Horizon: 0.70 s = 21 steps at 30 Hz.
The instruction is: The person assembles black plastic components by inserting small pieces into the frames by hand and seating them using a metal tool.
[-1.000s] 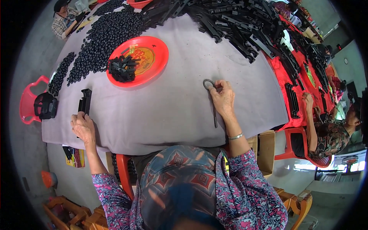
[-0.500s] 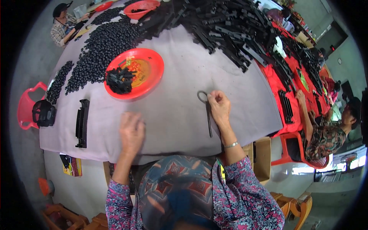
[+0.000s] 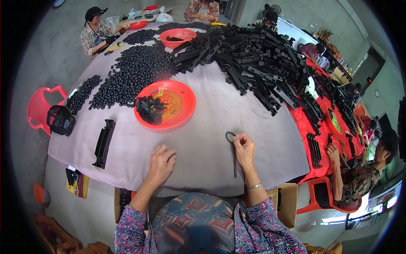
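Left hand (image 3: pixel 162 163), on black bar (image 3: pixel 103 144) one second ago, now off it, nearer middle of grey surface (image 3: pixel 211 106); fingers loosely curled, cannot tell if anything inside. Right hand (image 3: pixel 244 150) pinches dark rod (image 3: pixel 235 165) as before. Rod thin, straight, round loop at far end, shaft toward near edge. Bar long, narrow, left of red plate (image 3: pixel 189 108).

The left hand (image 3: pixel 163 163) has open cloth (image 3: pixel 201 161) rightward to the ringed rod (image 3: pixel 235 164); a red plate (image 3: pixel 186 110) stands ahead.
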Tool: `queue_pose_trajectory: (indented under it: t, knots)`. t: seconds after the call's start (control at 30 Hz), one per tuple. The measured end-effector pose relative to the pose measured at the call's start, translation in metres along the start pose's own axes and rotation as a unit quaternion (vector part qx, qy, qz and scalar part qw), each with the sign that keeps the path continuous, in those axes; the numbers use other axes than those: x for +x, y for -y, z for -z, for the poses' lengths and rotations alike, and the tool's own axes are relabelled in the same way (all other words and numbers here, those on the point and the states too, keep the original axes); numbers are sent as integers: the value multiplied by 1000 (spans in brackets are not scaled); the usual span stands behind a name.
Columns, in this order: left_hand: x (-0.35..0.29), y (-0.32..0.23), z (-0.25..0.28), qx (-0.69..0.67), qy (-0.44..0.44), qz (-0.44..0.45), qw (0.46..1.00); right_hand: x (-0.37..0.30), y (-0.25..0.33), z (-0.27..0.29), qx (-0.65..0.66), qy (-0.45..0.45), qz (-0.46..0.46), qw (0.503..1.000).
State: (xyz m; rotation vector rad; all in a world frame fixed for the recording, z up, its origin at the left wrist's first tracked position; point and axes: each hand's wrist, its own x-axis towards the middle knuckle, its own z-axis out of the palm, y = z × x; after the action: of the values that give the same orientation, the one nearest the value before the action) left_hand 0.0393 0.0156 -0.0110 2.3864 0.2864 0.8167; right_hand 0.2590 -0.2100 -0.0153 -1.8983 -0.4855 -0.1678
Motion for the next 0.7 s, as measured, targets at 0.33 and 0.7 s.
queue_pose_trajectory:
  t: [0.33, 0.7]
  knots:
    - [-6, -32, -11, -211, -62, 78, 972, -56, 71, -19, -9, 188, 156, 970]
    - [-25, -54, -28, -454, 20, 186, 871, -92, 61, -48, -73, 268, 217, 936]
